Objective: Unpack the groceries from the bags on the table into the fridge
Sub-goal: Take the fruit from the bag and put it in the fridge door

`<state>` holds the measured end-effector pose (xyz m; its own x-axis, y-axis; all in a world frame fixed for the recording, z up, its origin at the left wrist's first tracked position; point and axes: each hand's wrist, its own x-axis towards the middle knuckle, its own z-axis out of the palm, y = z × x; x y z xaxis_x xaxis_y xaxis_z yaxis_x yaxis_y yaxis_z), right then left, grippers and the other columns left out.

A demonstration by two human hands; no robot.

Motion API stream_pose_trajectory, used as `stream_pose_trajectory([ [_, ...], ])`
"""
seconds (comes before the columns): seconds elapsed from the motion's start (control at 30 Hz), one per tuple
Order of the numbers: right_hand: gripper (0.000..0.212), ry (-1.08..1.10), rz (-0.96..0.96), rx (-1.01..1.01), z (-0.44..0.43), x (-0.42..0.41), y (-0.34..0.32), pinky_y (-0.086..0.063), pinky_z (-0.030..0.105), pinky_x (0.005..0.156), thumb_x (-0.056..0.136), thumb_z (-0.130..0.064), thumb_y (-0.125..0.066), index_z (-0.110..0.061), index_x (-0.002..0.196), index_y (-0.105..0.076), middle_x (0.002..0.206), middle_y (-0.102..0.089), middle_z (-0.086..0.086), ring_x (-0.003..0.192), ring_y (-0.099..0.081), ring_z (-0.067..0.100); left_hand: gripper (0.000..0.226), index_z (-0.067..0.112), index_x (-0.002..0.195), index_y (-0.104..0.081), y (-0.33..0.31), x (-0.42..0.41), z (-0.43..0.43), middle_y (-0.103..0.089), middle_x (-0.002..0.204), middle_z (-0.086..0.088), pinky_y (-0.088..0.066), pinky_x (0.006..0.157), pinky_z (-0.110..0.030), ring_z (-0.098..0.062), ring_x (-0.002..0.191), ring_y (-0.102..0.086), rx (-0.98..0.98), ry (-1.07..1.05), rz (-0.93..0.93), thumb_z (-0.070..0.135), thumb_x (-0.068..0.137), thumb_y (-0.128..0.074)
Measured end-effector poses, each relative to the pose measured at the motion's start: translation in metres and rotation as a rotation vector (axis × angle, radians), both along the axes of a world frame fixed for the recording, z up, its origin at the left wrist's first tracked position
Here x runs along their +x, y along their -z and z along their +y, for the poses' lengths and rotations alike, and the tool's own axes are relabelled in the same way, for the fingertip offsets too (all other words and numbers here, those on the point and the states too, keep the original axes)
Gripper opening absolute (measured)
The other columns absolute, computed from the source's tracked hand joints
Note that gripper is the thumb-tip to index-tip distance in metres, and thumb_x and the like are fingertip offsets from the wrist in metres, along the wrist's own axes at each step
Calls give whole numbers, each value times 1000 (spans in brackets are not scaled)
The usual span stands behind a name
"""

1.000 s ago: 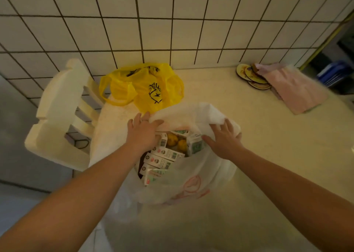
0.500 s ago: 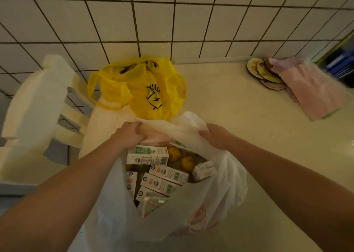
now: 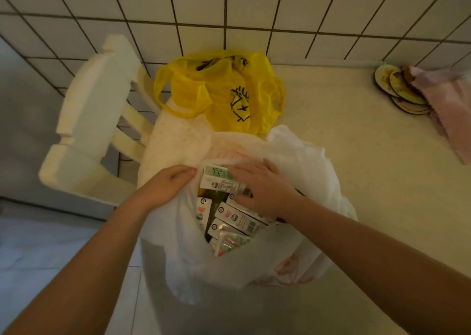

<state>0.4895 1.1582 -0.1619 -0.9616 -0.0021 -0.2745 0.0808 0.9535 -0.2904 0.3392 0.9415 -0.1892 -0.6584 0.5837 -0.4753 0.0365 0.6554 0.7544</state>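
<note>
The top carton (image 3: pixel 218 181) lies across the open mouth of the white bag (image 3: pixel 300 171), which stands on the bench (image 3: pixel 356 181) directly before the person. The right hand (image 3: pixel 265 189) is laid on the carton's right end. Its fingers (image 3: pixel 246 173) are nearly straight and spread, touching the carton but not curled round it. Just under and nearer than these fingers, more cartons (image 3: pixel 237 217) are packed side by side in the bag. To the left of the carton, the left hand (image 3: pixel 165 184) has its fingers (image 3: pixel 183 173) curled on the bag's rim and holds the mouth open.

I judge that this is the first step, taking an item out of the bag; no fridge is in view. The next move calls for closing the right fingers round the carton and lifting it straight up, so that the thin plastic does not catch it.

The cartons are white with green print, small round marks and a red patch, but the writing is too small to read. Beyond the fingers, a yellow bag (image 3: pixel 224 92) bears a black drawn emblem and no words I can read. The white bag shows a pinkish print low on its side. Left of the hands stands a white chair (image 3: pixel 94 120). Far to the right are round coasters (image 3: pixel 400 92) and a pink cloth (image 3: pixel 451 115).
</note>
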Motion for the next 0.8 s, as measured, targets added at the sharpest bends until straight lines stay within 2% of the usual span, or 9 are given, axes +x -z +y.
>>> stream_pose_trajectory([
  [0.13,59,35,-2,98,-17,-14,14,-21,50,119,93,-38,-53,-25,148,-34,153,-38,2,143,-30,28,36,19,127,-62,13,11,-9,-59,127,5,-33,94,-27,-13,119,-51,-84,9,87,25,92,-70],
  [0.23,62,70,-55,118,-22,-22,15,-26,51,117,91,-34,-58,-25,147,-33,153,-37,3,142,-31,29,29,15,120,-66,23,12,-11,-64,126,-5,-35,90,-24,-22,118,-56,-109,-53,212,15,91,-66],
  [0.33,65,99,-73,113,-26,-25,10,-32,50,113,86,-38,-63,-22,143,-36,149,-36,7,136,-36,31,26,12,117,-68,25,13,-12,-67,121,-7,-36,85,-24,-25,111,-59,-114,-90,272,9,91,-61],
  [0.5,67,-1,-30,34,-32,13,-5,-37,42,111,84,-45,-68,-23,140,-40,137,-38,0,127,-38,24,26,13,116,-68,38,8,-22,-70,112,-12,-37,73,-28,-22,82,-59,-129,-122,340,6,92,-59],
  [0.57,68,-19,-127,12,-33,34,-7,-40,39,104,85,-49,-67,-25,142,-39,129,-39,-2,121,-41,21,29,15,119,-66,43,7,-24,-67,117,-13,-43,78,-31,-27,92,-62,-146,-122,351,7,92,-57],
  [0.67,67,10,-258,72,-31,50,-11,-36,43,107,94,-50,-57,-28,151,-29,135,-39,-1,124,-40,24,36,19,128,-62,42,14,-23,-58,126,-16,-48,90,-40,-35,109,-59,-203,-63,365,12,94,-55],
  [0.73,69,-8,-273,124,-33,49,-15,-30,46,112,95,-52,-54,-28,154,-26,143,-38,-1,131,-36,26,42,27,135,-56,35,21,-21,-45,139,-11,-45,99,-48,-38,122,-50,-329,25,409,18,94,-55],
  [0.8,72,0,-304,112,-36,44,-18,-26,49,115,93,-55,-54,-28,155,-27,148,-35,-2,136,-32,26,43,33,136,-53,25,31,-20,-37,149,-5,-35,106,-51,-36,133,-37,-402,55,495,24,94,-56],
])
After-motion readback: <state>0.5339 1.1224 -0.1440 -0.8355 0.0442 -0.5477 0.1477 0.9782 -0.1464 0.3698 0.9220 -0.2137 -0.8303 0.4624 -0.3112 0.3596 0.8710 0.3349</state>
